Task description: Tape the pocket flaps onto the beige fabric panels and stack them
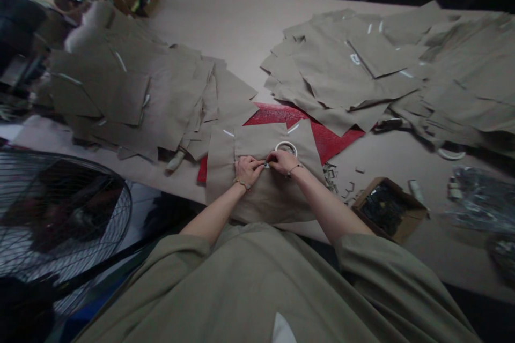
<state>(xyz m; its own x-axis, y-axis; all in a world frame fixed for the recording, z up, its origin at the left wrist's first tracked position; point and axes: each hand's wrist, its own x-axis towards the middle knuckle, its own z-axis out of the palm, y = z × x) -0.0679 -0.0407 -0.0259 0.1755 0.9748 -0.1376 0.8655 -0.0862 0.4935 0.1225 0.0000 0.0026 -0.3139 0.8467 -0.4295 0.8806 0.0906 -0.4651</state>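
A khaki fabric panel (261,198) lies flat at the table's front edge, with white marks near its top. My left hand (247,170) presses on it, fingers together and closed on the cloth, thumb and index reaching toward the middle. Opposite, my right hand (282,163) is closed in a pinch over a small dark metal piece (266,164); its exact kind is too small to tell. The fingertips of both hands nearly meet there. Just beyond my right hand, a white ring (295,146) rests on the panel, partly covered by that hand.
Red material (338,147) lies under the panel. Fabric stacks stand at left (173,96) and right (330,64). Right of the panel are loose metal clips (330,176), a cardboard box (408,225) of dark small parts and a plastic bag (483,203). A fan (64,214) stands at lower left.
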